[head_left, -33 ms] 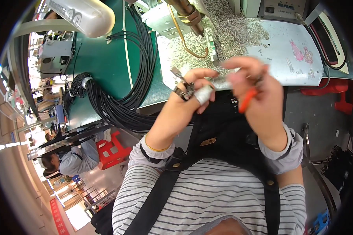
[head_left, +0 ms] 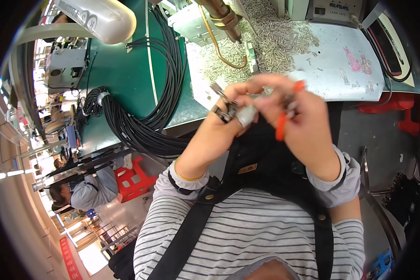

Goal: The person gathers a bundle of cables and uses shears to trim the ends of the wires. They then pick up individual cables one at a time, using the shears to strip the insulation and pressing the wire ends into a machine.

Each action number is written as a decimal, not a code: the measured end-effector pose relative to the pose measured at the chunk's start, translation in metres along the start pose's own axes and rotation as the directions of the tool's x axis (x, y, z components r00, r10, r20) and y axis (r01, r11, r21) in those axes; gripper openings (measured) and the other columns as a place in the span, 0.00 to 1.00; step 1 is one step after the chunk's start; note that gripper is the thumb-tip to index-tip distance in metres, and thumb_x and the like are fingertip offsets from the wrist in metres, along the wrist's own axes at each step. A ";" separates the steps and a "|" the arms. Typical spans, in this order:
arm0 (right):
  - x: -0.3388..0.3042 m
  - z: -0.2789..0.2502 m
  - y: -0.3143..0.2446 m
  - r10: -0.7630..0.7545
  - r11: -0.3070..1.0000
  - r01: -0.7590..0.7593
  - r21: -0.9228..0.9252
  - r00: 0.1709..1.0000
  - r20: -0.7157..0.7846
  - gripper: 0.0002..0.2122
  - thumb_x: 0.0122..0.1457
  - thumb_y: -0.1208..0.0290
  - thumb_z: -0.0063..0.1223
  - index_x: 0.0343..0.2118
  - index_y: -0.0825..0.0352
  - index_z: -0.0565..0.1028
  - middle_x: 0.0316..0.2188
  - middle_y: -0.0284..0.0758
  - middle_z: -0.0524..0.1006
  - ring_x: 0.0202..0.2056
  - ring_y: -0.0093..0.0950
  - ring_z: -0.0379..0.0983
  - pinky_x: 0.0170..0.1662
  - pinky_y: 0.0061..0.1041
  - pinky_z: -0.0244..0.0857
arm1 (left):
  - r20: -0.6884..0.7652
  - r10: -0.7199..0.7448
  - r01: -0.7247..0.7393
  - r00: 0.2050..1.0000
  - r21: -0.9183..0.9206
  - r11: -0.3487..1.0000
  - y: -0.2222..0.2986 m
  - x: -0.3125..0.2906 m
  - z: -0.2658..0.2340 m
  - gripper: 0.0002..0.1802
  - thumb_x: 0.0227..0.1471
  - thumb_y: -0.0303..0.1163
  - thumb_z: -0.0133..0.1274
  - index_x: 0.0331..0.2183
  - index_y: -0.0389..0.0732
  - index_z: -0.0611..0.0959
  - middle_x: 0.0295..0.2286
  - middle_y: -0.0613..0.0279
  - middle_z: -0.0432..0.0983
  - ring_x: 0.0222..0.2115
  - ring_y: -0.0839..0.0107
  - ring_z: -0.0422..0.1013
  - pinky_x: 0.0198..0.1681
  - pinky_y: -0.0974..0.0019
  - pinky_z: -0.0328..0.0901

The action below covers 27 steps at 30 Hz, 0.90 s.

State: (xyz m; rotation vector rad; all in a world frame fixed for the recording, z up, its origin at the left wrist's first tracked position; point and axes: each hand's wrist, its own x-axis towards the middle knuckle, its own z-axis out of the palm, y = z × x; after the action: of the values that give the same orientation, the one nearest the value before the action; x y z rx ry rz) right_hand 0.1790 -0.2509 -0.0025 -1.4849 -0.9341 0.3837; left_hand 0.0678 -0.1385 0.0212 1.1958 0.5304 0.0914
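My left hand is raised above the bench's front edge, its thumb wrapped in white tape. Its fingers curl round a few dark, shiny metal pieces; their exact kind cannot be made out. Close against it, my right hand is smeared by motion. Across its palm lies a small hand tool with orange-red handles; its working end is hidden. The fingertips of both hands meet or nearly meet, and whatever lies between them cannot be seen.
Behind my hands, many small metal pins cover a white metal plate under a bench machine. A coil of black cable hangs over the green bench. A person sits at the left near a red stool.
My right hand has moved left, closing the gap to my left hand. The orange-red handles have turned with it. My left hand has barely shifted.
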 end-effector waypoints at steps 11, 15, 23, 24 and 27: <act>-0.002 -0.001 -0.012 0.317 0.864 -0.347 0.364 0.938 0.141 0.02 0.50 0.79 0.48 0.26 0.70 0.69 0.16 0.26 0.66 0.17 0.12 0.59 0.20 0.11 0.53 | 0.077 -0.004 -0.002 0.997 0.089 0.996 -0.005 -0.012 -0.007 0.10 0.45 0.19 0.48 0.34 0.36 0.71 0.25 0.67 0.67 0.22 0.82 0.64 0.22 0.80 0.60; -0.004 -0.006 -0.003 0.270 0.932 -0.299 0.207 0.950 0.156 0.05 0.51 0.77 0.48 0.21 0.69 0.66 0.13 0.25 0.64 0.13 0.12 0.57 0.16 0.11 0.51 | -0.008 -0.066 0.067 0.998 0.169 0.983 0.000 -0.018 0.004 0.10 0.43 0.18 0.48 0.33 0.36 0.71 0.25 0.66 0.68 0.21 0.80 0.65 0.22 0.78 0.62; 0.004 -0.016 -0.009 0.510 0.517 -0.765 0.385 0.636 0.579 0.11 0.54 0.70 0.46 0.18 0.66 0.64 0.12 0.25 0.63 0.11 0.14 0.59 0.12 0.12 0.51 | 0.321 0.678 -0.571 0.661 0.802 0.177 -0.009 -0.011 0.002 0.09 0.42 0.15 0.47 0.28 0.38 0.73 0.26 0.65 0.68 0.21 0.80 0.64 0.21 0.79 0.57; 0.005 -0.017 -0.010 0.484 0.489 -0.787 0.377 0.604 0.633 0.11 0.54 0.69 0.45 0.17 0.66 0.64 0.12 0.26 0.64 0.11 0.15 0.60 0.12 0.13 0.52 | 0.337 0.696 -0.569 0.634 0.813 0.125 -0.009 -0.010 0.003 0.08 0.42 0.15 0.47 0.28 0.38 0.73 0.26 0.64 0.68 0.21 0.81 0.63 0.20 0.80 0.55; 0.003 -0.006 -0.009 0.462 0.450 -0.737 0.504 0.676 0.575 0.10 0.52 0.70 0.48 0.18 0.66 0.65 0.12 0.27 0.64 0.11 0.17 0.61 0.13 0.14 0.54 | 0.029 0.618 -0.503 0.786 0.612 0.610 -0.016 -0.007 0.004 0.07 0.43 0.17 0.48 0.28 0.37 0.73 0.24 0.68 0.67 0.19 0.80 0.63 0.18 0.77 0.57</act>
State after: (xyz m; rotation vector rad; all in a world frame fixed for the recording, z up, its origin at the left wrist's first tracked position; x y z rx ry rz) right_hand 0.1821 -0.2536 0.0073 -0.9541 -0.3536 1.4539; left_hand 0.0602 -0.1503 0.0105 1.9734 0.3203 0.6338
